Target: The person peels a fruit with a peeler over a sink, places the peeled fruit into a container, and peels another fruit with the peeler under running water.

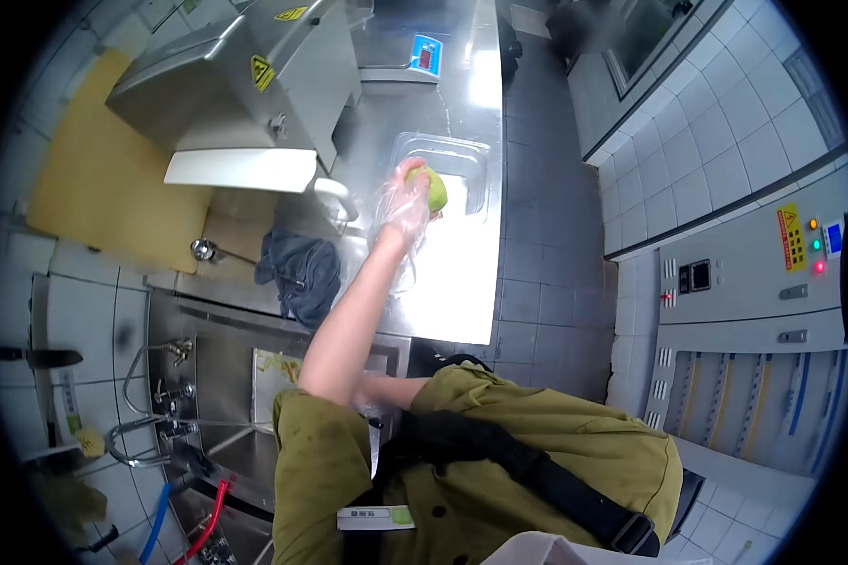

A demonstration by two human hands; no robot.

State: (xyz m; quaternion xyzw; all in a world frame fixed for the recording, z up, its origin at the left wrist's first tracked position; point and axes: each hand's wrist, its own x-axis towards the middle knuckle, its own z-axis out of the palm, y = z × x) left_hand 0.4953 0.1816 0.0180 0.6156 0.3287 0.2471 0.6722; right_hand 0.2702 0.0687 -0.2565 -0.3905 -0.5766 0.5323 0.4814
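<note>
Wearing a clear plastic glove, my left hand [404, 200] is closed around a rounded green fruit [437, 192], its fingers over the top. The fruit overlaps a clear plastic tub [482, 169] on the steel counter [462, 301]. My left arm stretches forward across the counter's edge. Behind that forearm, my right hand [374, 405] is low by the sink and mostly hidden. Its fingers do not show, so I cannot tell what it holds. A crumpled dark grey cloth [300, 268] lies left of my left forearm.
A steel machine [226, 89] with warning labels and a white tray [240, 170] stands at the back left. Beyond the tub is a digital scale [426, 58]. A sink [236, 447] with taps [174, 395] lies left. A control cabinet [749, 273] stands right, across the tiled floor.
</note>
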